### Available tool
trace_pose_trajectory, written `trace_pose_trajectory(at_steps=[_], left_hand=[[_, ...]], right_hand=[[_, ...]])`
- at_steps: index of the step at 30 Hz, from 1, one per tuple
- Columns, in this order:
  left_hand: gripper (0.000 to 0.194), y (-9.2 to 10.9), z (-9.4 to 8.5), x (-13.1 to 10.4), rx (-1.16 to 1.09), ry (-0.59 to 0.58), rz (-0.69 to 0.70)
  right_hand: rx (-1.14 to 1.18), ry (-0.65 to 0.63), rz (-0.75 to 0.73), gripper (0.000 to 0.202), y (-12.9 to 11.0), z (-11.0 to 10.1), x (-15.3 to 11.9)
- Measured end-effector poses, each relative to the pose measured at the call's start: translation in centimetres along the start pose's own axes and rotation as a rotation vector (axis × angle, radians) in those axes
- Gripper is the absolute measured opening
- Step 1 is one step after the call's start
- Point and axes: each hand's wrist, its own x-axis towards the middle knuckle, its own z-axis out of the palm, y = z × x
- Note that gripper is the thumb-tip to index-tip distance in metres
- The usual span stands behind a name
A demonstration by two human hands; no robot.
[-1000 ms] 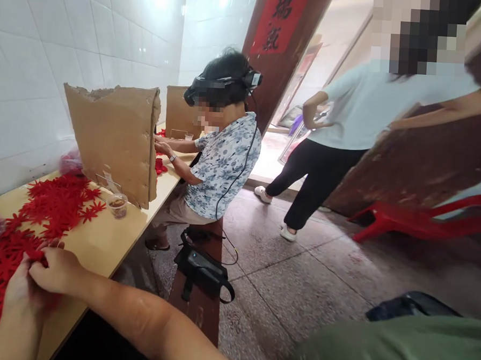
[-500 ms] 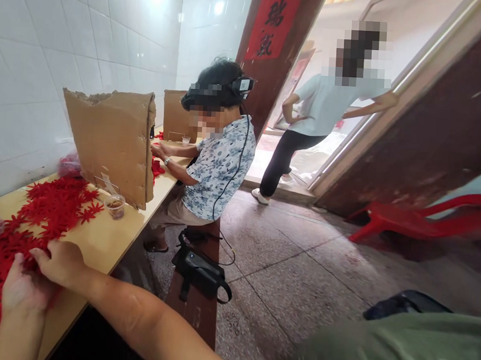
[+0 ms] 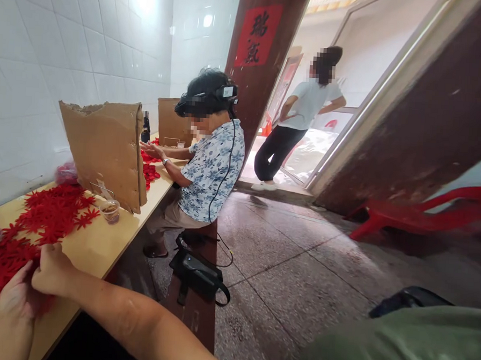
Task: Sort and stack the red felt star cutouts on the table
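Red flower-like pieces (image 3: 53, 208) lie heaped along the left side of the pale table. At the table's near edge my right hand (image 3: 53, 271) is closed, its fingers bent down against my left hand; what it pinches is hidden. Palm up, my left hand (image 3: 19, 297) is beside it, with its fingers curled and partly covered by the right hand. Something red shows below and between the hands, too small and blurred to make out. A clear plastic cup (image 3: 110, 212) with brownish contents stands beyond them, near the cardboard.
An upright cardboard panel (image 3: 105, 151) divides the table (image 3: 129, 225). Past it sits a person (image 3: 212, 168) wearing a headset. A black bag (image 3: 197, 274) lies on the bench. Another person (image 3: 298, 113) stands in the doorway. A red chair (image 3: 416, 216) is at right.
My right hand's fingers have folded down, closer to my left hand. The person in the doorway has moved back and stands more upright. The seated person's hands are more spread. The view has shifted slightly.
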Motion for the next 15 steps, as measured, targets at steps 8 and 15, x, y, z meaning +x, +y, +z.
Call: trace_pose_trajectory(at_steps=[8, 15], left_hand=[[0.017, 0.0, -1.2, 1.1, -0.004, -0.11, 0.038], [0.013, -0.6, -0.4, -0.2, -0.001, -0.124, 0.077]], right_hand=[[-0.165, 0.082, -0.096, 0.025, -0.2, -0.7, -0.9], [-0.2, 0.15, 0.027, 0.038, -0.8, -2.0, -1.8]])
